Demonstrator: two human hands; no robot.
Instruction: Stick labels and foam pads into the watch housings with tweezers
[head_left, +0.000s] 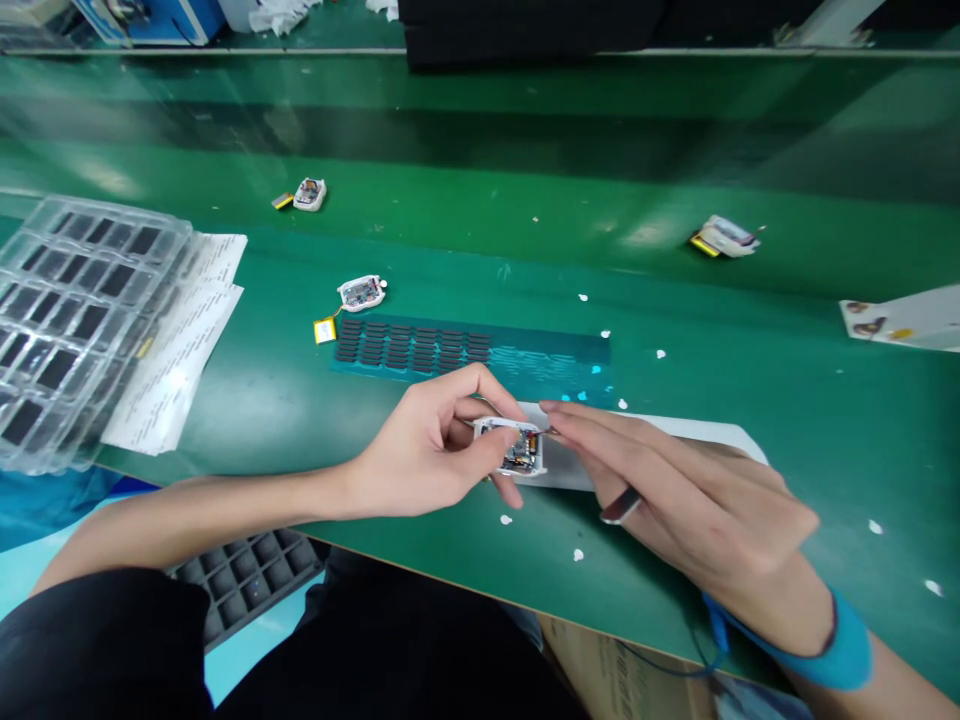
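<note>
My left hand (427, 450) grips a small white device shell (516, 450) with an exposed circuit board, holding it just above the green bench. My right hand (675, 495) reaches in from the right, its fingertips touching the shell's right edge; a dark oblong piece (621, 507) sits under its fingers. A blue wrist strap (847, 650) circles my right wrist. Just beyond the hands lies a blue sheet (540, 362) carrying rows of small dark pads (412, 345).
Another white device with a yellow battery (352, 300) lies near the sheet; two more units (309, 193) (724, 238) rest farther back. Clear trays of dark screens (67, 310) and white label sheets (180, 340) are left. A dark grid tray (240, 575) sits below the bench edge.
</note>
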